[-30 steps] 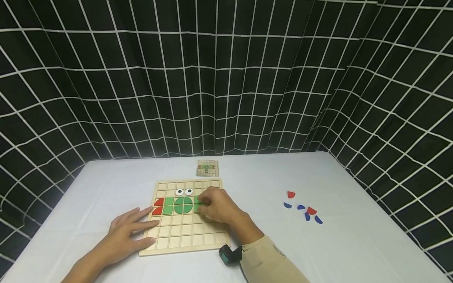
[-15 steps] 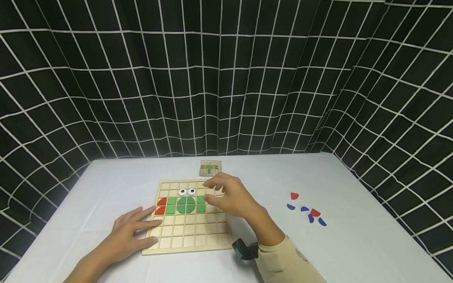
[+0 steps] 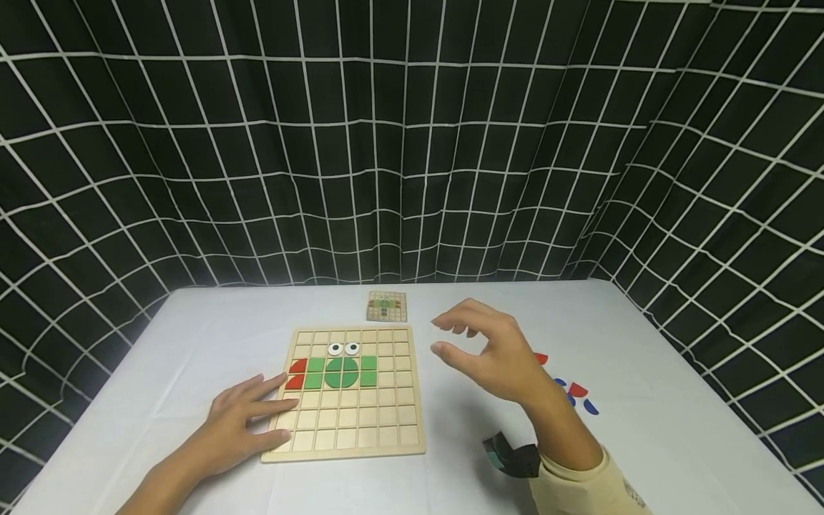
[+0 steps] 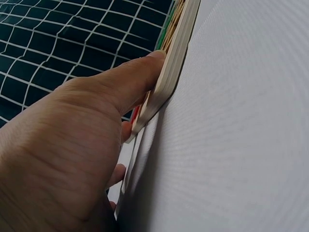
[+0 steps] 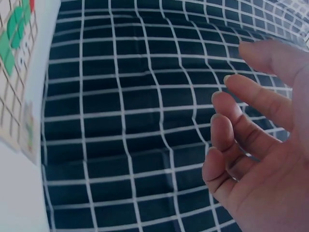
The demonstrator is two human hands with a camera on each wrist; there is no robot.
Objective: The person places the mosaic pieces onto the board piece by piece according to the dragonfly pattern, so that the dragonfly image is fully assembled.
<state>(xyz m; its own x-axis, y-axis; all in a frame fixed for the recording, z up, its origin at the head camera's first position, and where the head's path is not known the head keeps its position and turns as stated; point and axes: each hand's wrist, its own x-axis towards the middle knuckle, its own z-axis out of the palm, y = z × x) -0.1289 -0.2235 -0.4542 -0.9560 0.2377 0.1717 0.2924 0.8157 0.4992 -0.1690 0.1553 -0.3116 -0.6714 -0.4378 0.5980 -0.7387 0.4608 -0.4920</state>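
A wooden grid board point(image 3: 380, 418) lies on the white table, with red quarter-round pieces point(image 3: 295, 382), green squares point(image 3: 368, 378), a green circle of quarter pieces point(image 3: 341, 372) and two white eye pieces point(image 3: 335, 349) set in its cells. My left hand point(image 3: 234, 423) rests on the board's left edge, fingers spread; in the left wrist view the thumb presses its rim. Right of the board my right hand point(image 3: 496, 350) hangs above the table, fingers loosely bent, thumb apart, holding nothing. Partly behind it lie loose red pieces point(image 3: 578, 390) and blue pieces point(image 3: 591, 407).
A small pattern card point(image 3: 387, 306) showing a similar figure lies behind the board. A dark curtain with white grid lines point(image 3: 399, 143) hangs behind and beside the table. A black wrist camera point(image 3: 511, 455) sits at my right wrist.
My right hand has left the green squares at the right of the circle, lifted, and moved right toward the loose pieces. My left hand has stayed on the board.
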